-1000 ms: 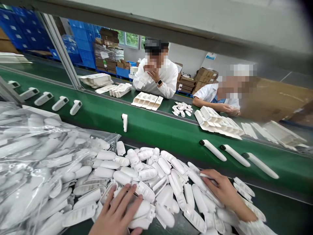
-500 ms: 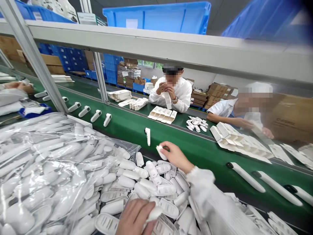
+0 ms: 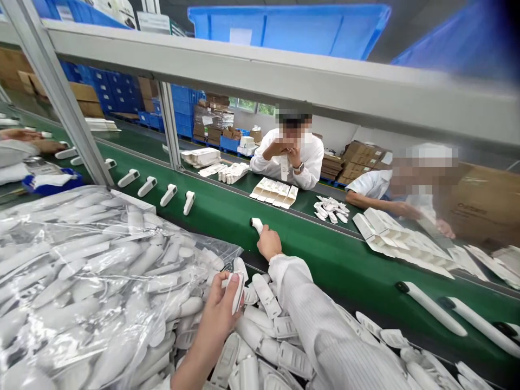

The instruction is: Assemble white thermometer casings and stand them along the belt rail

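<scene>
My left hand holds a white plastic cover between thumb and fingers, just above a heap of similar covers. Further forward, my right hand is closed on a white handheld device with a dark end, at the green conveyor belt. The lower part of that device is hidden by my fingers. A clear plastic bag full of white covers lies to the left of my left hand.
Several white devices lie along the belt at left, and long ones at right. A metal frame spans overhead with blue bins. Two people sit opposite beside white cartons. Another person's hands show at far left.
My right hand has moved onto the device on the belt, and the cover it held is no longer visible. My left hand has risen from the heap with a cover. The belt's left devices have shifted rightward.
</scene>
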### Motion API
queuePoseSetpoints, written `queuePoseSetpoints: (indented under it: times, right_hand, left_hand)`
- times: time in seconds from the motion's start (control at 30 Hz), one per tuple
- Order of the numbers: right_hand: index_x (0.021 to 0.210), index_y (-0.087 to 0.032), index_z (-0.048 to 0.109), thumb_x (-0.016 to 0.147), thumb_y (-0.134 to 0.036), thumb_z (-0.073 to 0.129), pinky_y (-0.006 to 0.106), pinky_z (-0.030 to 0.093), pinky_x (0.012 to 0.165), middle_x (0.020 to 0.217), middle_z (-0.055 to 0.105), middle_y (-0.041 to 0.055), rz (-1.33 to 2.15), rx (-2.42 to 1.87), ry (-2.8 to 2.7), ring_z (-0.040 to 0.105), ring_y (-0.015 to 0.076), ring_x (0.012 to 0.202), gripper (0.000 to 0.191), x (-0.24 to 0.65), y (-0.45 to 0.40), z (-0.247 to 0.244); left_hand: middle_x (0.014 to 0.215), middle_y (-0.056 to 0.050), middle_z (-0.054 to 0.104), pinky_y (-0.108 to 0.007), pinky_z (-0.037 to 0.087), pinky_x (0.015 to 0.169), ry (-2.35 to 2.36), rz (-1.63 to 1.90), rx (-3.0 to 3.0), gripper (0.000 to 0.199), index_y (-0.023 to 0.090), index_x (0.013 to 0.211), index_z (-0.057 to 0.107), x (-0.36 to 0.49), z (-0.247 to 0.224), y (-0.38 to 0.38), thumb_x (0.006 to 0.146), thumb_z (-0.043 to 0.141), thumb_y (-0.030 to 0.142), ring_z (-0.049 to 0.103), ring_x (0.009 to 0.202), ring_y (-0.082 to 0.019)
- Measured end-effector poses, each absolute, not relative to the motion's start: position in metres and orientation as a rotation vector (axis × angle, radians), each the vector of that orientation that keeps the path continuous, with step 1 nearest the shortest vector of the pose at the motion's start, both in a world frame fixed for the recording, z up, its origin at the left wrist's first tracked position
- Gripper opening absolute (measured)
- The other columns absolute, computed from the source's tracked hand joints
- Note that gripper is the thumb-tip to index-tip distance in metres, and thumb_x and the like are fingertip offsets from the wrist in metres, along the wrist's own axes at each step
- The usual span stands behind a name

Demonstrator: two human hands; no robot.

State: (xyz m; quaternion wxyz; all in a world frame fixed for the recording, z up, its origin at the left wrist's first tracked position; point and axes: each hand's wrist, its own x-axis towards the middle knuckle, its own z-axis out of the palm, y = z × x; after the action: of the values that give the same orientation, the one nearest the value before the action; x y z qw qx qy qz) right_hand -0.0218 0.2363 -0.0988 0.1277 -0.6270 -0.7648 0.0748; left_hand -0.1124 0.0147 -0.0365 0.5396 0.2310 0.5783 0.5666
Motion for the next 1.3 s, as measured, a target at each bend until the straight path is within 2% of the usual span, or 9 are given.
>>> queuePoseSetpoints:
  times: [0.23,0.4,0.5,0.6,0.7,0.83,0.93,1.1,1.3]
  right_hand:
    - [0.131,-0.01,0.05,0.101,-0.027,0.055,0.045,0.046,0.094,0.12,0.06,0.0195,0.185,-1.733,-2.264,0.053,0.0336,0.117,0.035,0.001,0.217,-0.08]
    - [0.147,-0.026,0.038,0.102,-0.04,0.054,0.03,0.053,0.091,0.139,0.049,0.009,0.918,-0.621,-2.449,0.054,0.0203,0.119,0.049,0.024,0.129,-0.043]
    - [0.139,-0.025,0.051,0.101,-0.043,0.057,0.031,0.045,0.104,0.143,0.044,0.0088,0.861,-0.287,-2.543,0.048,0.0211,0.127,0.042,0.036,0.082,-0.029]
    - [0.129,-0.024,0.06,0.103,-0.042,0.054,0.031,0.047,0.101,0.133,0.052,0.0093,0.518,-0.351,-2.557,0.054,0.0198,0.115,0.033,0.051,0.055,-0.026]
    - [0.119,-0.023,0.065,0.102,-0.042,0.056,0.029,0.051,0.092,0.119,0.059,0.0077,0.327,-0.417,-2.551,0.059,0.019,0.102,0.027,0.081,0.038,-0.029]
    - [0.11,-0.02,0.067,0.102,-0.036,0.055,0.029,0.054,0.083,0.109,0.06,0.0087,0.283,-0.731,-2.397,0.061,0.0188,0.096,0.021,0.146,0.017,-0.042]
    - [0.113,-0.022,0.065,0.104,-0.031,0.052,0.033,0.055,0.081,0.106,0.06,0.0087,0.268,-1.091,-2.191,0.061,0.0206,0.096,0.018,0.197,0.002,-0.06]
    - [0.126,-0.026,0.06,0.104,-0.033,0.048,0.054,0.05,0.094,0.123,0.057,0.0115,0.046,-1.493,-2.115,0.052,0.0326,0.118,0.027,0.235,-0.026,-0.091]
    - [0.149,-0.025,0.04,0.1,-0.044,0.047,0.067,0.046,0.098,0.144,0.046,0.013,-0.032,-1.373,-2.279,0.04,0.0424,0.132,0.053,0.183,-0.083,-0.12]
  left_hand:
    - [0.066,0.002,0.054,-0.016,0.023,0.043,1.336,1.315,0.495,0.046,0.025,0.094,0.048,-0.119,-0.051,0.012,0.08,0.056,0.069,0.048,0.054,-0.012]
    - [0.061,0.004,0.051,-0.017,0.019,0.041,1.3,1.273,0.471,0.048,0.024,0.1,0.052,-0.123,-0.055,0.011,0.08,0.057,0.068,0.036,0.045,-0.008]
    - [0.063,0.004,0.051,-0.019,0.021,0.04,1.327,1.182,0.528,0.062,0.024,0.117,0.054,-0.117,-0.059,0.007,0.078,0.057,0.073,0.037,0.044,-0.009]
    - [0.074,-0.003,0.06,-0.025,0.037,0.043,1.412,1.088,0.712,0.067,0.022,0.116,0.058,-0.106,-0.064,-0.002,0.077,0.053,0.077,0.055,0.058,-0.019]
    - [0.09,-0.006,0.066,-0.032,0.052,0.066,1.383,0.993,1.147,0.052,0.024,0.099,0.062,-0.101,-0.066,-0.009,0.086,0.044,0.071,0.064,0.085,-0.025]
    - [0.098,-0.003,0.067,-0.036,0.051,0.081,1.421,0.84,1.672,0.044,0.027,0.102,0.059,-0.112,-0.064,0.007,0.095,0.031,0.06,0.063,0.091,-0.024]
    - [0.124,-0.011,0.061,-0.046,0.044,0.099,1.679,0.842,1.97,0.053,0.021,0.116,0.057,-0.123,-0.068,0.04,0.094,0.03,0.06,0.054,0.118,-0.032]
    - [0.147,-0.023,0.042,-0.062,0.027,0.112,1.921,0.402,2.237,0.066,0.008,0.135,0.05,-0.125,-0.086,0.076,0.094,0.03,0.056,0.033,0.14,-0.039]
    - [0.143,-0.012,0.051,-0.048,0.04,0.108,1.615,0.44,2.271,0.053,0.02,0.135,0.053,-0.103,-0.08,0.061,0.098,0.033,0.052,0.048,0.13,-0.03]
